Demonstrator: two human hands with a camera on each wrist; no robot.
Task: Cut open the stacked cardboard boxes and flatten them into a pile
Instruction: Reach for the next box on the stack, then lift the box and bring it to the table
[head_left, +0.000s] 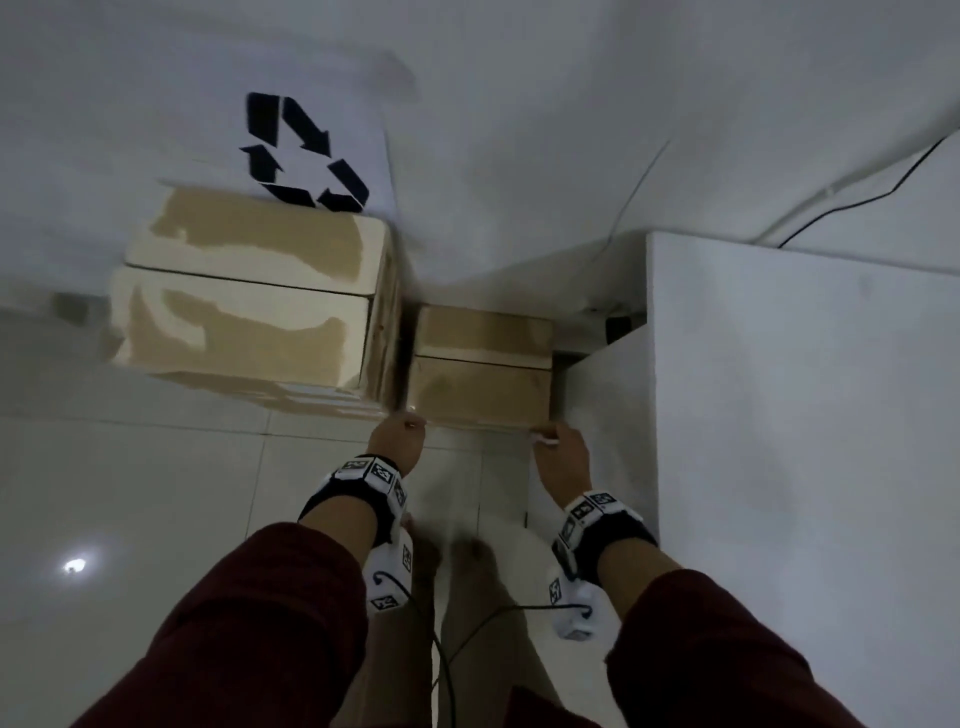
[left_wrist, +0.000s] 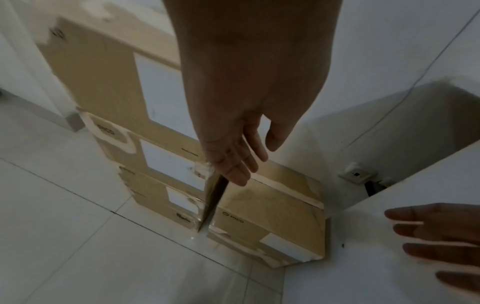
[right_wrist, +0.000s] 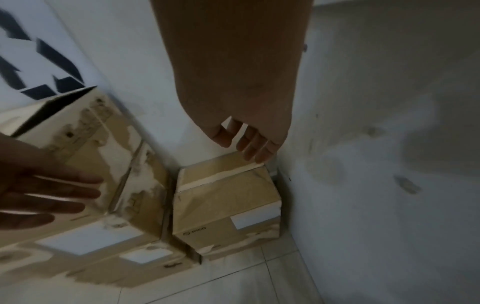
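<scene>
Seen from the right wrist, the right hand (right_wrist: 241, 131) reaches down with fingers (right_wrist: 262, 150) straight and spread, their tips just above the far edge of a small cardboard box (right_wrist: 226, 203). This box sits on the tiled floor (right_wrist: 233, 283) in a corner, close beside a white wall (right_wrist: 376, 164), with pale tape along its top seam. To its left, a taller stack of worn boxes (right_wrist: 103, 216) stands just beside it. The left hand (right_wrist: 39, 195), fingers extended, hovers before that stack. A black recycling symbol (right_wrist: 44, 67) shows behind.
</scene>
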